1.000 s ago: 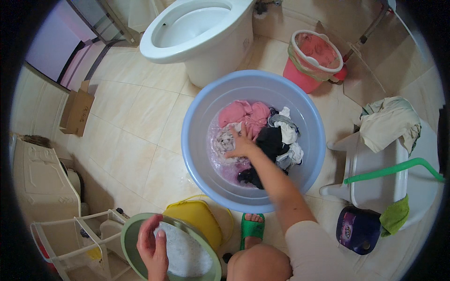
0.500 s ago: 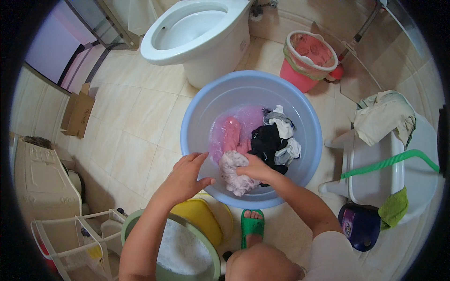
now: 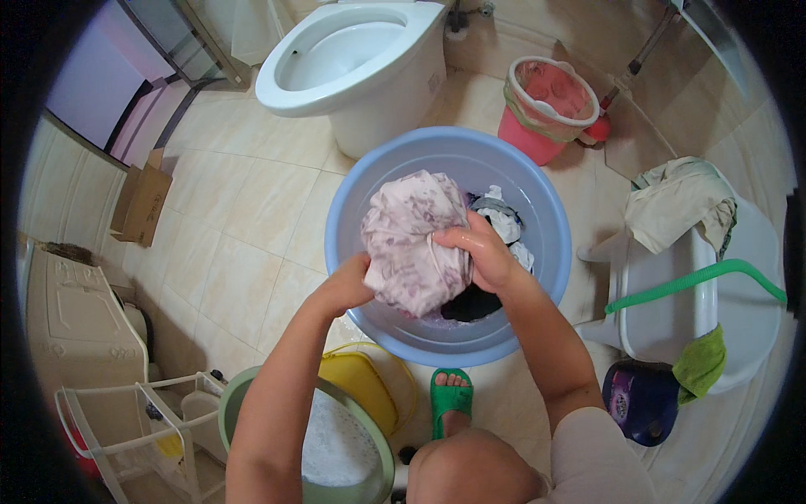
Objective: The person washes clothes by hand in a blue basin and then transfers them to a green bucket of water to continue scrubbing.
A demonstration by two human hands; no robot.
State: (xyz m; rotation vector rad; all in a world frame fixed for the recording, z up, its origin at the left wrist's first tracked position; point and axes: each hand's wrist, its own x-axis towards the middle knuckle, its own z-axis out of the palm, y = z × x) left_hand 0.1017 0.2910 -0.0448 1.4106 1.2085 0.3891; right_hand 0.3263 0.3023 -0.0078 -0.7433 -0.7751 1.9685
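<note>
Above the big blue basin (image 3: 554, 235), both my hands hold up a bunched, pale pink garment with a purplish pattern (image 3: 416, 239). My right hand (image 3: 489, 256) grips its right side, with the thumb lying on the cloth. At the lower left edge my left hand (image 3: 348, 284) is closed on the garment; its fingers are mostly hidden behind the fabric. Below, a black cloth (image 3: 472, 304) and white and grey pieces (image 3: 504, 223) lie in the basin. The bundle covers most of the purplish water.
A green basin of sudsy water (image 3: 340, 445) and a yellow bucket (image 3: 359, 386) stand near my left forearm. The toilet (image 3: 386, 92) and a pink bin (image 3: 533, 134) are behind the blue basin. At right are a white tub (image 3: 747, 328), green hose (image 3: 672, 286) and dark blue container (image 3: 642, 403).
The patterned garment has come up out of the basin and spread into a larger bundle. My left hand, open and empty before, has closed on it.
</note>
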